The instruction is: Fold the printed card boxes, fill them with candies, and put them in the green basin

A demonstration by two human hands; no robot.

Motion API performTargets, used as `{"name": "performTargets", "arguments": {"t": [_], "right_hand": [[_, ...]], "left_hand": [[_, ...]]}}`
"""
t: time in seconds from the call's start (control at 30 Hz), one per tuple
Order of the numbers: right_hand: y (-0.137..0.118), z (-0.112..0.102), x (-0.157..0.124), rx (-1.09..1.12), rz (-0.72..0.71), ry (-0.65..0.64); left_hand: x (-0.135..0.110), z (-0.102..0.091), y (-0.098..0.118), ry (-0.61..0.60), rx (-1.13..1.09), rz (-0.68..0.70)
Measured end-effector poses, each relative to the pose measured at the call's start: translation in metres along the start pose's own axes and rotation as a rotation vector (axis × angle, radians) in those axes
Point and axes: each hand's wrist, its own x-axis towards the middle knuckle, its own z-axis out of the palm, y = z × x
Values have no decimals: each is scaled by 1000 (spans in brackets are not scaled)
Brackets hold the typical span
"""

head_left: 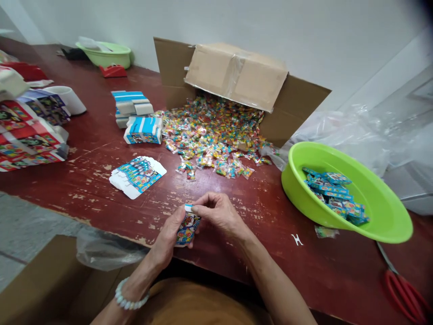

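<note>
My left hand (166,237) is closed around a small blue printed candy box (187,229), held upright just over the table's near edge. With thumb and fingers, my right hand (219,214) pinches the white-and-blue flap at the top of the same box. Whether anything is inside the box cannot be seen. Beyond my hands lies a fanned stack of flat blue cartons (138,176). Small clear-wrapped colourful candies (216,149) spill toward me from a cardboard box (237,74) tipped on its side.
A green basin (389,212) holding several filled blue boxes (338,194) stands at right, with red-handled scissors (402,289) near it. Bundled blue cartons (144,130) and red cartons (29,135) sit at left. Another green basin (111,55) and a red tape dispenser (113,71) are farther back.
</note>
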Motion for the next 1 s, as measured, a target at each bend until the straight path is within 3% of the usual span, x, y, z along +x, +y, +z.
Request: {"name": "performTargets", "arguments": {"t": [0.23,0.43,0.5,0.7,1.0], "right_hand": [[8,2,-1,-26,-61,-23],[23,8,-1,86,-207,229],[28,11,-2,92,-217,259],[37,18,-7,-8,-207,290],[38,17,-9,-127,-290,277]], "left_hand": [[2,2,6,29,-55,-64],[4,8,11,85,-170,-79],[2,11,10,113,-221,-89],[-2,23,11,178,-392,-44],[-3,22,17,189,-408,-38]]}}
